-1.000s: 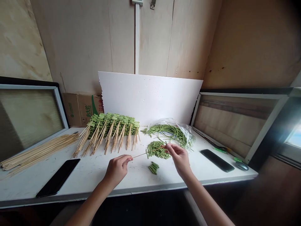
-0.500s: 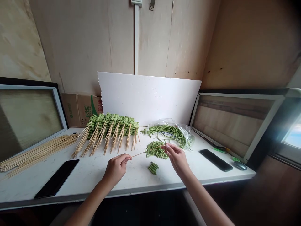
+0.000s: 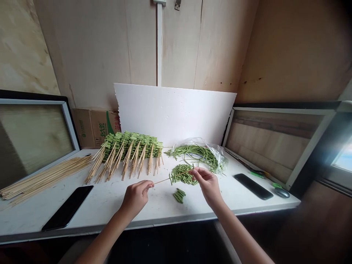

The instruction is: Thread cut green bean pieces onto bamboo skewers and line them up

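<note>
My left hand [image 3: 136,197] pinches the bare end of a thin wooden skewer [image 3: 161,181]. Short green bean pieces [image 3: 172,178] are threaded on the skewer's other part. My right hand [image 3: 206,183] is closed on a bean piece at the skewer's far end, above a pile of cut bean pieces [image 3: 183,171]. Nearer the table edge, between the hands, lies a small cluster of bean pieces [image 3: 179,195].
Filled bean skewers [image 3: 132,146] are stacked at the back left, beside loose skewers [image 3: 49,176]. Long beans [image 3: 195,152] lie in a plastic bag [image 3: 220,157]. Phones [image 3: 68,207] [image 3: 253,186] lie left and right, with a mouse [image 3: 282,193] at far right.
Another bean piece seems to show on the skewer near its middle. Both hands have stayed nearly in place, and the view has shifted very slightly.
</note>
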Motion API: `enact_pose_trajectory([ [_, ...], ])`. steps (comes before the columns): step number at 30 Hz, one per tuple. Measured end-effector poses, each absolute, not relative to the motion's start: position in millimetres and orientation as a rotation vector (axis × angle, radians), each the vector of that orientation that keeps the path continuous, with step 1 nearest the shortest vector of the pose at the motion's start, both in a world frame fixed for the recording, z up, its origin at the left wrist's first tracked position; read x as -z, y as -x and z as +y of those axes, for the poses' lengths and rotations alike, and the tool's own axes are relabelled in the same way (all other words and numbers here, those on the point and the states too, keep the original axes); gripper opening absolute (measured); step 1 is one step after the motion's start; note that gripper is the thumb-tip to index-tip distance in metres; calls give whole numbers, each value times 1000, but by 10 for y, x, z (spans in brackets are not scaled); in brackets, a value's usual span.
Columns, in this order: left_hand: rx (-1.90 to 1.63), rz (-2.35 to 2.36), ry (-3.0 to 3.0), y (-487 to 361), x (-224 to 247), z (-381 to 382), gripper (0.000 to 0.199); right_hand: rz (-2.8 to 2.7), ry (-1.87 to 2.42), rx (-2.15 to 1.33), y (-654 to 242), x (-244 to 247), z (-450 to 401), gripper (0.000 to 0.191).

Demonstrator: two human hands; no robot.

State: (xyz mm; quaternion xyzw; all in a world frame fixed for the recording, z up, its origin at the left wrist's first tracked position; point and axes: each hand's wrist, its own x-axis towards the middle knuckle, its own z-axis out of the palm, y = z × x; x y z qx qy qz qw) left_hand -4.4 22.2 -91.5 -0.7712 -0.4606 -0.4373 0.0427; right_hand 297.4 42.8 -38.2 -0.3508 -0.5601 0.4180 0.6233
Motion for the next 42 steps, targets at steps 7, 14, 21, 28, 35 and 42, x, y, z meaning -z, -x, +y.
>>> enact_pose_trajectory([
  [7,1361,-1425,2394,55,938,237,28,-1309,836,-950,-2967,357,405,28],
  [14,1420,-1506,2378,34,861,205,27,-1268,849,-964,-3020,352,451,31],
  [21,1461,-1522,2346,47,892,223,27,-1289,904,-705,-3063,372,451,30],
  [28,1500,-1537,2336,26,888,220,28,-1111,788,-915,-3141,329,525,30],
  [35,1511,-1524,2380,-40,933,203,27,-1082,721,-1180,-3047,368,530,32],
  [42,1514,-1513,2388,-41,897,181,29,-1115,728,-1200,-3035,350,485,32],
])
